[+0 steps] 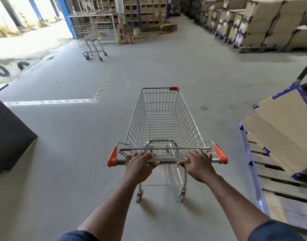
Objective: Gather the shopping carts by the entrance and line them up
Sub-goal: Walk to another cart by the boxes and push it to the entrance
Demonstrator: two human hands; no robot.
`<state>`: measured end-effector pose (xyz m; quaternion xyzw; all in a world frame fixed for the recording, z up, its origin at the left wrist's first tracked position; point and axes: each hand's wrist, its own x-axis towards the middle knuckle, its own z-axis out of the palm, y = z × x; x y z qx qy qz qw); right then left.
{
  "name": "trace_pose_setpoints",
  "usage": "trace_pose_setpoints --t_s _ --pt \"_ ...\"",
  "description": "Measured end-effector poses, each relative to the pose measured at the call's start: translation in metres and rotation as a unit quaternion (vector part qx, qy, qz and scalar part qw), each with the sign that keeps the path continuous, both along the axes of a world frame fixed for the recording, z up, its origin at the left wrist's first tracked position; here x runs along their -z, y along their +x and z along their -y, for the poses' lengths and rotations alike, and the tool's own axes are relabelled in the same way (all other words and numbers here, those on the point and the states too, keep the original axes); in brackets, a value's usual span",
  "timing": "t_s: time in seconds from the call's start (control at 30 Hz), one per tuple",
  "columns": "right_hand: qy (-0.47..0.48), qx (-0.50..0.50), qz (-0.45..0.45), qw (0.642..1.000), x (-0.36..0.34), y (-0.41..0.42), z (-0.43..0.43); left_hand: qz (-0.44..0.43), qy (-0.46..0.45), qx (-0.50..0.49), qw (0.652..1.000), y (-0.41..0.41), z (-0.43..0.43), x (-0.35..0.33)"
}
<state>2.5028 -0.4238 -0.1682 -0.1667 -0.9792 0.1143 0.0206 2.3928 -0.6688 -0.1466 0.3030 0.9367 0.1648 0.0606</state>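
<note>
Tightly, left fingers [142, 155] and right fingers [199, 153] grip the cart handle [168, 161]; second cart [90, 35] ahead-left.

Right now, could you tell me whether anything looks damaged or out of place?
The cart has a red bumper on its front right corner, but the front left is bare. The cardboard boxes on the pallet at right seem tilted.

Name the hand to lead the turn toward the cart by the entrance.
Right, probably. The left hand and right hand both grip the handle, but the other cart stands ahead-left, so a right-side push turns toward it.
</note>
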Motion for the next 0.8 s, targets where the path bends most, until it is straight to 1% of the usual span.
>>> trace_pose_setpoints --t_s 0.17,0.3,0.5,0.63,0.8 --pt "-0.007 -0.026 0.023 0.999 -0.010 -0.088 -0.081 0.002 -0.009 -0.035 0.999 -0.076 -0.076 0.003" --pt "-0.005 -0.047 0.016 0.999 -0.011 -0.172 -0.141 -0.016 -0.008 -0.063 0.998 -0.148 -0.133 0.007" --pt "-0.014 -0.063 -0.001 0.998 -0.008 -0.329 -0.220 -0.031 -0.018 -0.086 0.996 -0.293 -0.209 0.011" --pt "-0.021 -0.072 0.024 0.997 -0.007 -0.433 -0.265 -0.014 -0.029 -0.095 0.995 -0.391 -0.253 0.008" --pt "-0.028 -0.088 0.020 0.995 -0.007 -0.548 -0.318 0.003 -0.038 -0.116 0.992 -0.498 -0.305 0.004"
